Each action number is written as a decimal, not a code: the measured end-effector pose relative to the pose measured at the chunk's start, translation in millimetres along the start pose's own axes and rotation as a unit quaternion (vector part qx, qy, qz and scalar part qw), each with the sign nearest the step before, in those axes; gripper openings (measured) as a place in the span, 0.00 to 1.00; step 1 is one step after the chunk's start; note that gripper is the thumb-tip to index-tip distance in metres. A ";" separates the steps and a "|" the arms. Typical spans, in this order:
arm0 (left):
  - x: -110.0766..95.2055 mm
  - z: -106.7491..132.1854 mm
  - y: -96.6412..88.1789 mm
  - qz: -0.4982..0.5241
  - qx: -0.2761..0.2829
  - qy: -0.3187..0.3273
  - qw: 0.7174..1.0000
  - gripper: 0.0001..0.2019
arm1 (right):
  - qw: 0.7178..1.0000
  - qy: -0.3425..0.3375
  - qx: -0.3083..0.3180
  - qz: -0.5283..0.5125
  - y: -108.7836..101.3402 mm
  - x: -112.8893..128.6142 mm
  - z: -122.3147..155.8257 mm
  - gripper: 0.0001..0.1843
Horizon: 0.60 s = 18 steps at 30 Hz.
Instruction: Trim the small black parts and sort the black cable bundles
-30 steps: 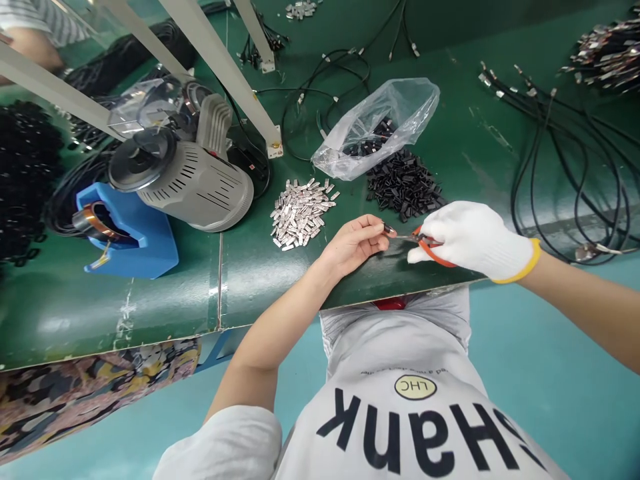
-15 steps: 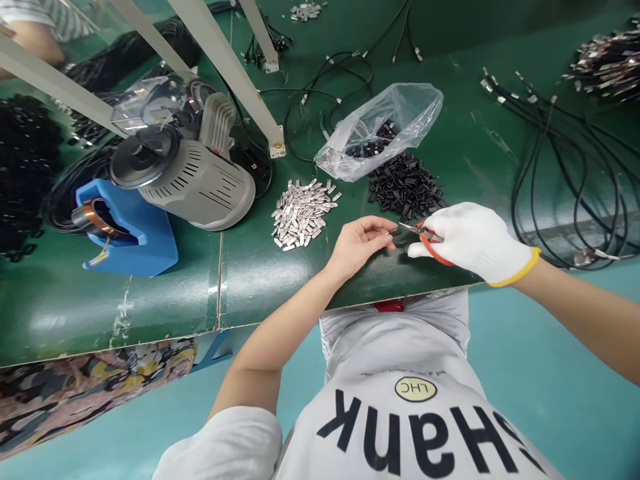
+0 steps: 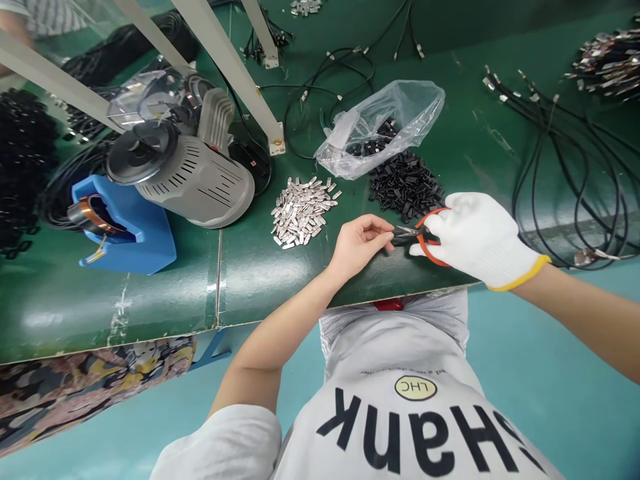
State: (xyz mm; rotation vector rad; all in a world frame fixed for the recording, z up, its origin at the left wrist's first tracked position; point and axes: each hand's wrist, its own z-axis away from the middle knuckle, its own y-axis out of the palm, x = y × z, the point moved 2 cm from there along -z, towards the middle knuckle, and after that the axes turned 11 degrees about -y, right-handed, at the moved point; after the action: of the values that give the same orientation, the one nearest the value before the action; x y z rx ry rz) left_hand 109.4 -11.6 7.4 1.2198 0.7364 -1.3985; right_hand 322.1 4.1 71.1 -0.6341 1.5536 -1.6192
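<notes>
My bare left hand (image 3: 357,248) is closed in a pinch on a small black plastic piece (image 3: 397,240), mostly hidden by the fingers. My right hand (image 3: 483,237), in a white knit glove with a yellow cuff, grips red-handled scissors (image 3: 424,241). The handles are spread and the metal blades are apart, pointing left at the black piece by my left fingertips. Whether the blades touch it I cannot tell. Behind both hands lies a heap of small black plastic pieces (image 3: 407,185). Left of that is a pile of small silver metal connectors (image 3: 303,212).
A clear plastic bag (image 3: 415,110) with black pieces inside lies behind the heap. To the left stand a grey machine (image 3: 200,183) and a blue tape dispenser (image 3: 155,233), near a white metal frame post (image 3: 235,67). Black cables (image 3: 545,147) lie on the right.
The scissors' handles have spread wider and the blades have moved left, closer to my left fingertips. My left hand has barely moved.
</notes>
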 end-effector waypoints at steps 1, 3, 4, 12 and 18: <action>0.0 -0.2 -0.2 0.005 0.002 -0.001 1.000 0.12 | 1.000 -0.002 0.002 0.003 -0.4 0.1 -0.4 0.25; 0.5 -0.7 -0.8 0.019 0.007 -0.006 1.000 0.14 | 1.000 -0.012 0.007 0.006 -0.8 0.8 -1.0 0.26; 0.9 -1.0 -1.1 0.027 0.011 -0.010 1.000 0.15 | 1.000 -0.016 0.009 0.008 -0.8 1.2 -1.2 0.27; 5.3 -3.0 -1.1 0.107 0.043 -0.068 0.991 0.17 | 1.000 -0.018 0.018 0.019 2.5 3.9 -1.3 0.29; 5.4 -4.0 -0.9 0.099 0.039 -0.060 0.992 0.17 | 1.000 -0.015 0.014 0.016 -0.2 3.8 -1.0 0.30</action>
State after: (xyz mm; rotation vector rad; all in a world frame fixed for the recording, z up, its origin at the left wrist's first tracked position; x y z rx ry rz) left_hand 110.2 -9.4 1.0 1.2235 0.4670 -1.3328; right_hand 319.1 1.6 70.5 -0.6119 1.5094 -1.5973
